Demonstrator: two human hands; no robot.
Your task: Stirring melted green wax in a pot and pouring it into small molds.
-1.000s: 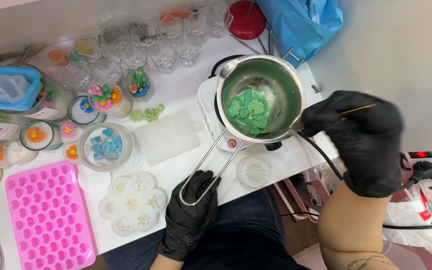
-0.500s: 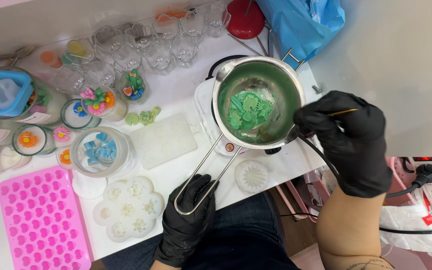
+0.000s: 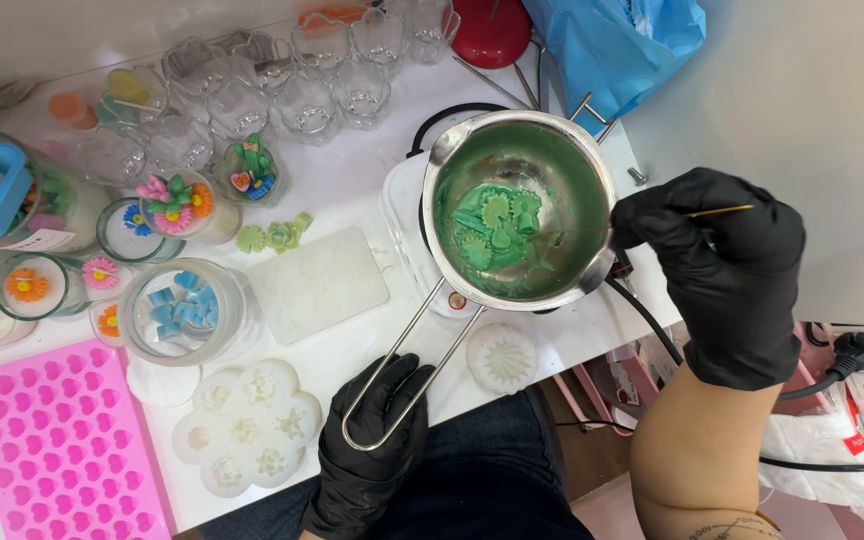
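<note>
From the head camera, the left hand (image 3: 367, 445), in a black glove, reaches up from the bench's (image 3: 352, 195) near edge, its fingers closed around the wire loop handle of the steel melting pot (image 3: 519, 210). The right hand (image 3: 722, 260), also gloved, comes in from the right, fingers pinched on a thin stick (image 3: 652, 222) whose tip dips into the pot. The stick's far end is hard to make out in the green melt. The pot sits on a small white hotplate (image 3: 407, 215), mostly hidden beneath it, and holds green wax pieces (image 3: 492, 225) softening in liquid. A glass jar (image 3: 177, 310) holds blue chunks.
</note>
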